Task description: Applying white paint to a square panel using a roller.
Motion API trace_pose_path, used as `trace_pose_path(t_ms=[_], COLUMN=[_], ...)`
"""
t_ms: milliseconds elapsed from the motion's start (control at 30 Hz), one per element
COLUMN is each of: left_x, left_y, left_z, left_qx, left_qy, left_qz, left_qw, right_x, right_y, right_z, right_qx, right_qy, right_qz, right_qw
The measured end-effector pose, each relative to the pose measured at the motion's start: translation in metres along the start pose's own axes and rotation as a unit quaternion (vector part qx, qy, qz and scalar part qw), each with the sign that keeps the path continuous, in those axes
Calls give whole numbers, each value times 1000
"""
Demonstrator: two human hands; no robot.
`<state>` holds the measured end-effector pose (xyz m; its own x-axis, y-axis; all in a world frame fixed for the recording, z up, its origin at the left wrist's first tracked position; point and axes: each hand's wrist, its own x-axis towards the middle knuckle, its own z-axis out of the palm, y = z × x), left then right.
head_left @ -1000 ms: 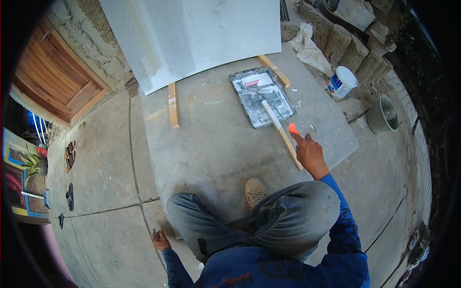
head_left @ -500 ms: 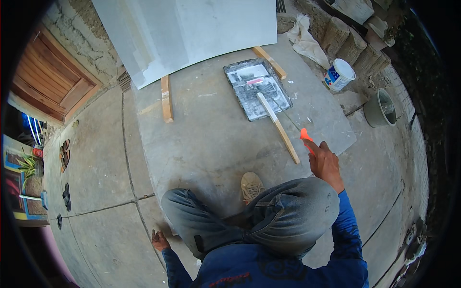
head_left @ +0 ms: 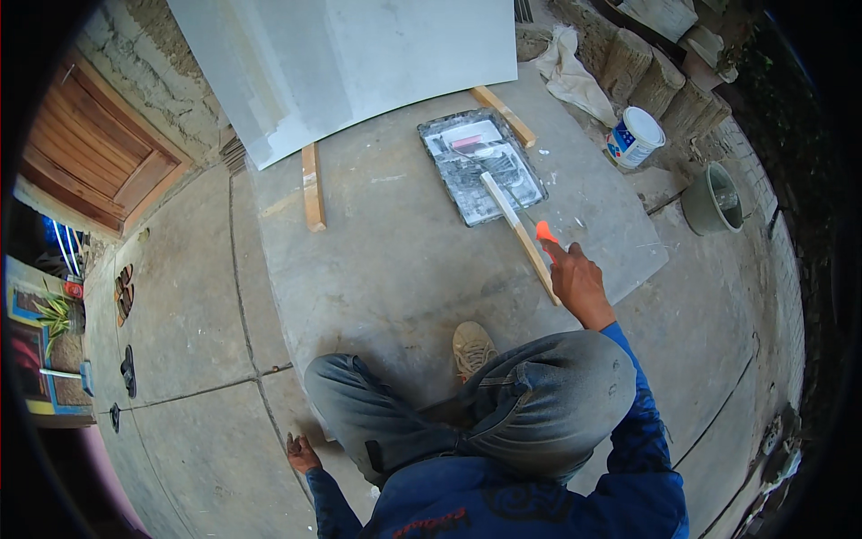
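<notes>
At the lower left of the frame, a left hand (head_left: 303,453) is held low by the hip; whether its fingers are apart or together cannot be told. Right of centre, a right hand (head_left: 579,280) is clamped on the orange handle of a paint roller (head_left: 544,231), whose pink head is rested in a tray (head_left: 446,180) at upper centre. A wooden stick (head_left: 539,268) is laid with its whitened end over the tray. At the upper right, a grey pail (head_left: 705,213) and a white paint bucket (head_left: 640,136) are seen. Beyond, two battens (head_left: 312,190) are partly covered by a pale panel (head_left: 386,54). White paint has been spread in the tray; from the panel's streaked bands, its coating is judged partly done, evening-out seemingly left.
</notes>
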<state>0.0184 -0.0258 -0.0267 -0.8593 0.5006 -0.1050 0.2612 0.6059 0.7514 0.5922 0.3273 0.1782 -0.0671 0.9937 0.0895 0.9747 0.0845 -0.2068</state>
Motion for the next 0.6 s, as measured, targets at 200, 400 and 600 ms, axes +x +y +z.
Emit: trace_pose_path(t_ms=[200,400,600], left_x=[-4,18,12], left_y=[-5,31,11], left_z=[-9,30,1], left_qx=[7,-13,1], left_qy=[24,-17,0], left_qz=[-71,52,7], left_qw=[997,998,1000], right_x=[4,24,-2], right_y=[-2,-4,-3], right_z=[-15,19,-18], right_qx=[10,-21,-1], right_qy=[-4,14,-7], right_qz=[-9,-15,-20], right_qw=[1000,1000,1000])
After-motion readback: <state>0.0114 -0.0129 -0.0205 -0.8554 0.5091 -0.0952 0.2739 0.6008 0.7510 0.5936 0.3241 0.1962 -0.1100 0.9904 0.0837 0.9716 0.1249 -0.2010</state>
